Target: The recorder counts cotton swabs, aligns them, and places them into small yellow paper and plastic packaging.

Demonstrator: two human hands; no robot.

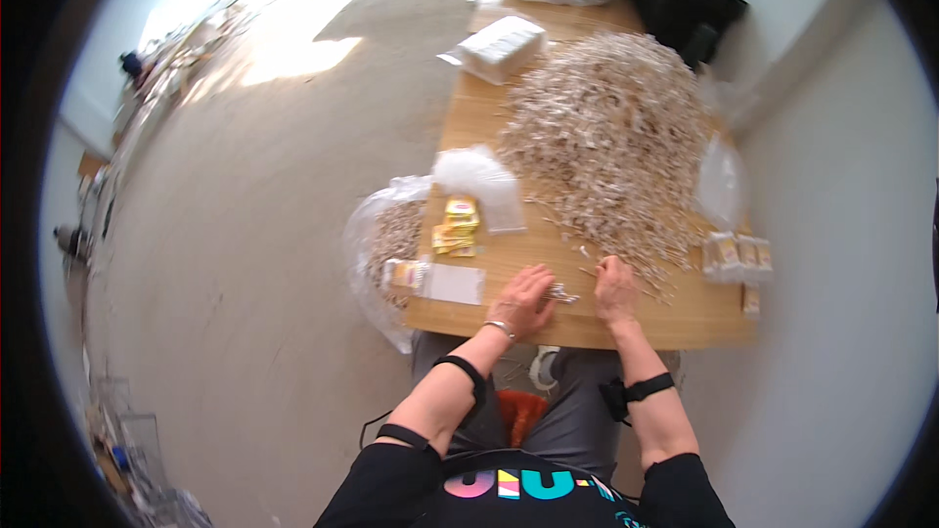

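Observation:
My left hand rests near the table's front edge, fingers curled round a small bunch of thin sticks with whitish tips that look like cotton swabs. The bunch sticks out on its right side. A short way to the right, my right hand is at the near edge of a big heap of the same sticks. Its fingers are pinched together; whatever they hold is too small to make out. A few loose sticks lie around its fingertips.
Left on the wooden table lie clear plastic bags, yellow packets and a white card. Filled packs stand at the right edge. A large bag of sticks is beside the table; a black container is at the back.

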